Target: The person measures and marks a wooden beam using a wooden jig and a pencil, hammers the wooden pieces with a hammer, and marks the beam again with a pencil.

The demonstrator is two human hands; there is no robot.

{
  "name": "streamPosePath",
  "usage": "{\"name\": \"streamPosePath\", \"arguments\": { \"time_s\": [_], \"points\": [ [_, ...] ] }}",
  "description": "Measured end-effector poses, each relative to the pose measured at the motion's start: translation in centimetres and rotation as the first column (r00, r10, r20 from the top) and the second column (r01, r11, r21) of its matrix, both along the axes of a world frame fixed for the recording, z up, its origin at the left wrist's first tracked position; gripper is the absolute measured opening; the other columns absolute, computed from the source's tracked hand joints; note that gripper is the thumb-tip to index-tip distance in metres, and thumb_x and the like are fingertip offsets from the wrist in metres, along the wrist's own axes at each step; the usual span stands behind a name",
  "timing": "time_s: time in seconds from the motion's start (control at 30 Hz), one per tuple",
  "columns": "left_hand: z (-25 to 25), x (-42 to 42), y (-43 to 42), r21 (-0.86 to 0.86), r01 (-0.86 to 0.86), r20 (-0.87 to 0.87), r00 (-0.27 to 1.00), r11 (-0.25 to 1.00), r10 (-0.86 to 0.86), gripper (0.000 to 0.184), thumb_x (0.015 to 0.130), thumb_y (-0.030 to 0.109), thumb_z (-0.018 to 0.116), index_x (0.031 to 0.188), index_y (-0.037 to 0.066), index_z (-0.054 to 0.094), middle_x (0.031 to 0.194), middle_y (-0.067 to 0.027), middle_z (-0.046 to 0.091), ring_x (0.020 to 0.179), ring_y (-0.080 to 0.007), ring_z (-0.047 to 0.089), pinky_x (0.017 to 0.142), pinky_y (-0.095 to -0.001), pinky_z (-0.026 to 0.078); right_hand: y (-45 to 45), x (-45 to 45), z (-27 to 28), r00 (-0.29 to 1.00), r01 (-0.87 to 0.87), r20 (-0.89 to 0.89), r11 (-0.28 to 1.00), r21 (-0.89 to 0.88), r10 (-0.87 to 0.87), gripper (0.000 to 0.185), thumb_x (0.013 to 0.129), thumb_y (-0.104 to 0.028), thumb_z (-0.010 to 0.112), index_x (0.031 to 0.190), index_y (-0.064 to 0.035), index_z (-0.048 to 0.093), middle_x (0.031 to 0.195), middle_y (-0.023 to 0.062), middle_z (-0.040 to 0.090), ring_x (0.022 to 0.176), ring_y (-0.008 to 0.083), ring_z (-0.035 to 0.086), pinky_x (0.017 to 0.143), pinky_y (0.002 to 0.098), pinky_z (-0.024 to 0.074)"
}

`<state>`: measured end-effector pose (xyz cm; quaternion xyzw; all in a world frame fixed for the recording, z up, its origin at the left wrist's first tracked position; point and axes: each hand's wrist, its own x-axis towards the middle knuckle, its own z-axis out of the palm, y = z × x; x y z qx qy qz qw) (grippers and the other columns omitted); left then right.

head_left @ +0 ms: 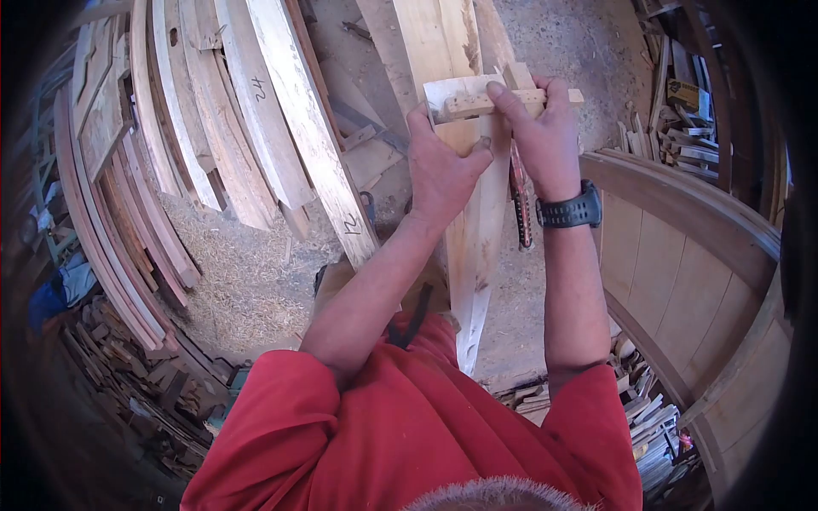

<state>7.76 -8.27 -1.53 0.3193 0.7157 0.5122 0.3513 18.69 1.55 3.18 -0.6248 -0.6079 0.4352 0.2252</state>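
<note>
A long pale timber runs away from my body between my arms. My left hand grips its left side, thumb bent over the top face. My right hand is closed on a small wooden tool with a crossbar, resembling a marking gauge, its thumb pressing on the bar. The bar lies across the timber, against a whitish wooden face that may be a block or a cut end. The right fingers' undersides are hidden. A narrow red-and-black strip shows below my right hand; its kind is unclear.
Long boards, one marked 24 and another marked 12, lean at the left. Wood shavings cover the floor there. A curved panelled wooden piece stands at the right. Offcuts are piled at the far right.
</note>
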Motion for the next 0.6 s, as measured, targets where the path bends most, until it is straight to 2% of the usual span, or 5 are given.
{"name": "streamPosePath", "arguments": {
  "time_s": [0.2, 0.27, 0.4, 0.5, 0.6],
  "points": [
    [-0.7, -0.3, 0.0, -0.005, 0.025, 0.116, 0.993, 1.0, -0.024, 0.067, 0.079, 0.007, 0.084, 0.131, -0.007, 0.043, 0.119, -0.018, 0.062, 0.111, -0.0233, 0.065, 0.097, -0.0371, 0.055, 2.4, -1.7, -4.9, 0.996, 0.077, 0.029, 0.987, 0.139, -0.081, 0.074, 0.087, -0.045, 0.087, 0.13, 0.0078, 0.057, 0.114, 0.0294, 0.073, 0.106, 0.0344, 0.074, 0.091, 0.0412, 0.0578],
    [-0.5, -0.6, -0.1, 0.006, 0.029, 0.209, 0.978, 1.0, -0.029, 0.067, 0.079, 0.009, 0.085, 0.13, -0.007, 0.044, 0.119, -0.0177, 0.061, 0.112, -0.0225, 0.063, 0.098, -0.0366, 0.054, 3.6, -2.5, -5.3, 0.996, 0.09, -0.025, 0.992, 0.091, -0.088, 0.076, 0.087, -0.046, 0.087, 0.13, 0.0082, 0.057, 0.114, 0.029, 0.073, 0.104, 0.034, 0.074, 0.09, 0.0408, 0.058],
    [0.0, -0.8, -0.1, 0.014, 0.043, 0.104, 0.994, 0.999, -0.044, 0.067, 0.078, 0.01, 0.086, 0.129, -0.006, 0.045, 0.118, -0.0173, 0.06, 0.109, -0.0222, 0.063, 0.096, -0.0363, 0.054, 3.5, -1.4, -3.2, 0.974, 0.115, -0.2, 0.993, 0.013, -0.11, 0.077, 0.087, -0.048, 0.087, 0.13, 0.0094, 0.058, 0.111, 0.0267, 0.075, 0.099, 0.0295, 0.075, 0.086, 0.0387, 0.0587],
    [-0.3, -0.8, -0.1, 0.019, 0.053, 0.075, 0.996, 0.998, -0.055, 0.066, 0.078, 0.011, 0.087, 0.128, -0.006, 0.046, 0.117, -0.0167, 0.06, 0.107, -0.022, 0.063, 0.095, -0.0362, 0.054, 1.7, 0.0, -1.7, 0.995, 0.04, -0.085, 0.995, -0.088, -0.047, 0.075, 0.087, -0.047, 0.087, 0.128, 0.0096, 0.058, 0.11, 0.025, 0.076, 0.097, 0.0253, 0.075, 0.084, 0.0372, 0.0592],
    [-0.5, -1.1, -0.1, 0.022, 0.058, 0.032, 0.998, 0.998, -0.059, 0.066, 0.078, 0.011, 0.087, 0.127, -0.005, 0.047, 0.118, -0.017, 0.061, 0.108, -0.0223, 0.064, 0.096, -0.0365, 0.055, 0.4, 0.5, -0.8, 0.999, -0.041, -0.028, 0.998, -0.04, 0.04, 0.076, 0.088, -0.046, 0.087, 0.129, 0.0093, 0.056, 0.11, 0.0254, 0.075, 0.098, 0.0253, 0.075, 0.085, 0.0374, 0.0594]
  ]
}}
